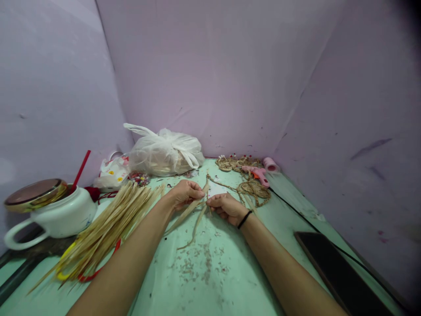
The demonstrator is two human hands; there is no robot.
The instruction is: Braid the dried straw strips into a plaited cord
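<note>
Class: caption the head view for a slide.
Left hand and right hand hold pale strips over a green tabletop, pink glue gun beyond.

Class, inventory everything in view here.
Cup: 1, white, left
Disc: 1, brownish, by cup
Straw: 1, red, in cup
Bar: 1, black, left
Strips: many, tan, left and held
Bands: 2, red/yellow, left
Packet: 1, white, left
Beads: many, mixed, by bag
Bag: 1, white, back
Braid: uncounted, brown, back
Glue gun: 1, pink, right
Roll: 1, pink, right
Cord: 1, black, right
Slab: 1, black, right
Table: 1, green, below
Walls: 3, lilac, around
Wristband: 1, black, right wrist
Left hand: 1, bare, centre
Right hand: 1, bare, centre
</note>
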